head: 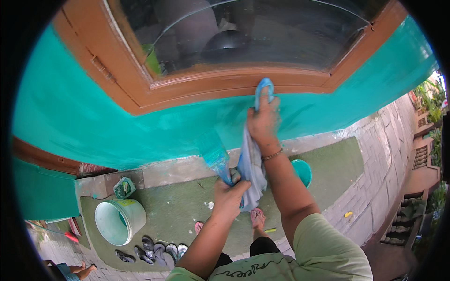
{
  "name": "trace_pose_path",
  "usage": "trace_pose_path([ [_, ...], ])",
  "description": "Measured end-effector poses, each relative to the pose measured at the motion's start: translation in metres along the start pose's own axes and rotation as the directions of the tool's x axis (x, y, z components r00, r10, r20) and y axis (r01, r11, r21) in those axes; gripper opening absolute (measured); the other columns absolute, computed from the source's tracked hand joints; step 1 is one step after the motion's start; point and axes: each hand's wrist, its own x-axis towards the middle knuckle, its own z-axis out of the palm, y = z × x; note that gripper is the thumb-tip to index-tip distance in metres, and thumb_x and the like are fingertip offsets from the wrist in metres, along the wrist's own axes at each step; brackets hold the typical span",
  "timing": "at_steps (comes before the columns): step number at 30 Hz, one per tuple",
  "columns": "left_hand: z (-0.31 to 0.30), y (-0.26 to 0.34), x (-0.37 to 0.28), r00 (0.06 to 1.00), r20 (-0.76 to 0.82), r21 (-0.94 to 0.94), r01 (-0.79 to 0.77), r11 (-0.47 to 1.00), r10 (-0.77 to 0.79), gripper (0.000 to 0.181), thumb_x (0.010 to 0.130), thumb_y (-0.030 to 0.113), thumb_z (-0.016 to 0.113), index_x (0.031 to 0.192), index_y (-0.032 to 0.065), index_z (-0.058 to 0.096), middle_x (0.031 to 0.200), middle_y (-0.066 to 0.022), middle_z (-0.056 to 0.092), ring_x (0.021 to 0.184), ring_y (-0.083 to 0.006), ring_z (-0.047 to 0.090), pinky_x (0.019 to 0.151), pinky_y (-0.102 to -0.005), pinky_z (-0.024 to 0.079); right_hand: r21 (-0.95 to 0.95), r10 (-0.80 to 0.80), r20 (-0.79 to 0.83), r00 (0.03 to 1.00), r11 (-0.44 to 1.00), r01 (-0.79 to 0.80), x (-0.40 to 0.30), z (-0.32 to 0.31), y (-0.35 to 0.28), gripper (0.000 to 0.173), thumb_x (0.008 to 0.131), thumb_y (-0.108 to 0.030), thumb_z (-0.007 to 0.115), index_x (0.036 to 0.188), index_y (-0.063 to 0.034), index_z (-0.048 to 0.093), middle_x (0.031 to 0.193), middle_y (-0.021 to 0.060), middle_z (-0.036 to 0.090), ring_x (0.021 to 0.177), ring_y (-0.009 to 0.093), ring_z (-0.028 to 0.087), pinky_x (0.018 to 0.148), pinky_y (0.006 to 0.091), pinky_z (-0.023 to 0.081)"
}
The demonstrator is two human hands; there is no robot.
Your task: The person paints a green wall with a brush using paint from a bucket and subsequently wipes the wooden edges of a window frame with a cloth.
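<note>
My right hand [265, 119] presses a bunched cloth rag [251, 172] against the lower edge of the brown window frame [218, 83]. Blue paint stains the rag's tip, and its pale length hangs down beside my wrist. In my left hand [228, 200] is a paintbrush [216, 156], its wide head coated in turquoise and angled up toward the wall. Turquoise paint covers the wall [158, 135] below the frame. Whether the brush touches the wall cannot be made out. Paint smears mark my right hand.
A large white bucket [119, 221] lies or leans at lower left, beside a paint-smeared container [124, 188]. Partly behind my right forearm stands a turquoise bucket [302, 173]. Several sandals [160, 253] sit on the green mat [175, 210]. Another person's legs [81, 271] show at bottom left.
</note>
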Motion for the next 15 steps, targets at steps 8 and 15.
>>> trace_pose_path([
  [8,0.11,-0.034,0.031,0.984,0.18,-0.015,-0.013,1.0,0.015,0.031,0.068,-0.005,0.067,0.074,0.0145,0.044,0.073,0.0057,0.044,0.064,-0.0061,0.043,0.058,-0.0245,0.034,0.138,0.229,-0.269,0.936,0.97,-0.198,0.076,-0.062,0.125,0.081,0.08,-0.022,0.064,0.146,-0.0009,0.023,0.122,0.0341,0.044,0.101,0.048,0.056,0.088,0.0486,0.046],
  [15,0.139,-0.05,0.029,0.985,0.174,0.045,-0.01,0.999,0.002,0.03,0.069,-0.007,0.063,0.071,0.015,0.042,0.072,0.0038,0.049,0.067,-0.0075,0.048,0.063,-0.0234,0.04,0.103,0.085,0.011,0.996,0.991,-0.086,0.06,-0.067,0.124,0.082,0.078,-0.018,0.066,0.147,-0.0036,0.024,0.124,0.0316,0.042,0.102,0.049,0.055,0.088,0.0499,0.046],
])
